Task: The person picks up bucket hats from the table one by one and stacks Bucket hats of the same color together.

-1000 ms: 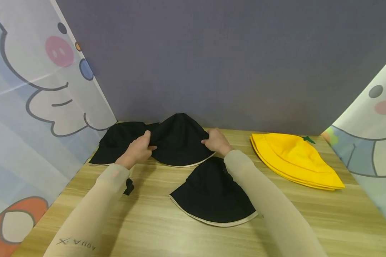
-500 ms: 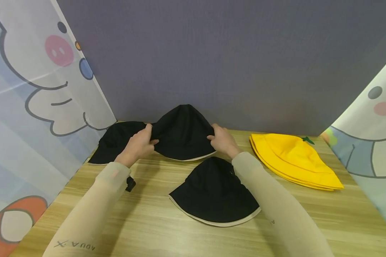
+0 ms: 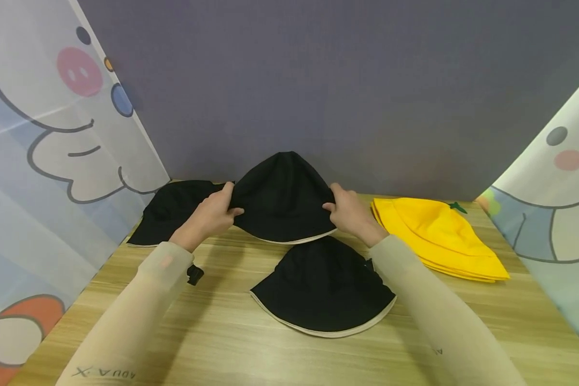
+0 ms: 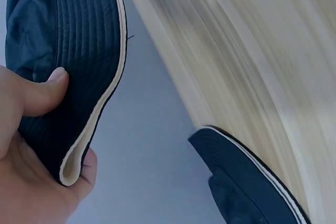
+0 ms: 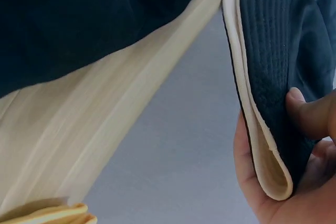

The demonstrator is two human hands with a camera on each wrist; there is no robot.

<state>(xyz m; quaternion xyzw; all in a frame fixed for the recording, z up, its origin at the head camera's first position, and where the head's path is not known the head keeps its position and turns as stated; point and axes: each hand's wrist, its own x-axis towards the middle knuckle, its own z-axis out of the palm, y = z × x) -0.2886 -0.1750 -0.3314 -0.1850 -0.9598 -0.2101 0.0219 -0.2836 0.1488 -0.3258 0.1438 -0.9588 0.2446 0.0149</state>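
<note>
1. Grey backdrop wall (image 3: 318,80) stands behind the work surface, with cartoon-printed curtains (image 3: 53,134) at both sides
2. Wooden table (image 3: 222,343) carries all hats
3. Stack of yellow hats (image 3: 439,238) lies flat at the far right of the table
4. Folded black hat (image 3: 323,287) with cream brim edge lies flat at centre, nearest the person
5. Second flat black hat (image 3: 173,212) lies at the far left, partly behind the held one
6. Held black hat (image 3: 282,195), folded flat, is raised above the table between the two flat black hats, crown up
7. Left hand (image 3: 212,214) pinches its left brim corner, thumb on the stitched brim
8. Right hand (image 3: 349,212) pinches its right brim corner, thumb likewise on the brim
</note>
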